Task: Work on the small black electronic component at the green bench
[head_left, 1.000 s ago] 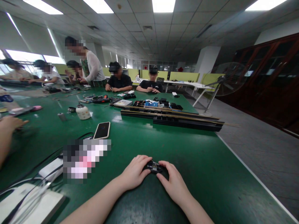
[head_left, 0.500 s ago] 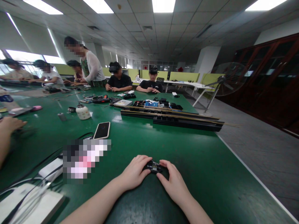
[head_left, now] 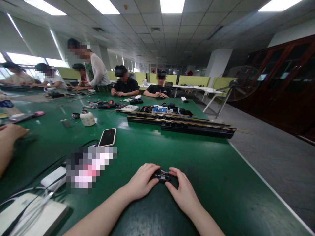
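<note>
A small black device [head_left: 162, 176] with silvery, uncovered inner parts lies low over the green table [head_left: 197, 157]; its exact kind is too small to tell. My left hand [head_left: 142, 181] grips its left end, thumb in front and fingers behind. Around its right end curl the thumb and fingers of my right hand [head_left: 182, 187]. Both hands are close together, and part of the device's edges is hidden by the fingertips.
Left of my forearm are a phone [head_left: 107, 137], cables and a white box [head_left: 31, 216]. Farther off stand a patterned jar [head_left: 87, 118] and long black rails [head_left: 198, 129] with thin rods. Another person's hand [head_left: 11, 136] is at far left; several people sit beyond.
My right fingertips have shifted very slightly at the device's right end. My left hand and the device stay in place.
</note>
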{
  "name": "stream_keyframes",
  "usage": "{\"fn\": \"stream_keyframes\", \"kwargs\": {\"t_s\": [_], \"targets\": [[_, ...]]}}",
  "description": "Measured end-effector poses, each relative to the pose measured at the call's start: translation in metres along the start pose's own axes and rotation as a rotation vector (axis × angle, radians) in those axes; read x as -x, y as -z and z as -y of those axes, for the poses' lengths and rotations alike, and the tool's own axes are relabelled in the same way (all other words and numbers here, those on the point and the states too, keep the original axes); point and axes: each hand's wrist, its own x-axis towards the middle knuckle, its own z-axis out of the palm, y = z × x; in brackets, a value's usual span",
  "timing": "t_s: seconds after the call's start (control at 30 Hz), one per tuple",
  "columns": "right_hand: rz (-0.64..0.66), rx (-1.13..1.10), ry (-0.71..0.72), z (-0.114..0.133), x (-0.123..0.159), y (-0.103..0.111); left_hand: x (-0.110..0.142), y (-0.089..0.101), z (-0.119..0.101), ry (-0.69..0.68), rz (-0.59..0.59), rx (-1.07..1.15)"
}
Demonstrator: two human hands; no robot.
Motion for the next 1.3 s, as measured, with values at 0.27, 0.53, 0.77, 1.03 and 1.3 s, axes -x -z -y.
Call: {"fn": "stream_keyframes", "kwargs": {"t_s": [0.27,0.53,0.77,1.03,1.3], "targets": [[0.026,0.014,-0.01,0.0008,0.0004,0.0009,-0.0005,0.0011,-0.0006,-0.002,-0.004,0.002],[0.028,0.016,-0.005,-0.0002,-0.0006,0.001,-0.0009,0.0019,-0.0015,0.004,0.002,0.005],[0.006,0.009,0.008,0.0007,-0.0006,0.0014,-0.0005,0.0012,-0.0007,0.0,-0.002,-0.002],[0.011,0.014,0.012,0.0007,-0.0004,0.0011,-0.0012,0.0011,-0.0002,-0.001,-0.005,0.008],[0.027,0.012,0.003,0.0019,-0.0005,0.0018,0.0001,0.0016,-0.0008,-0.003,0.005,0.017]]}}
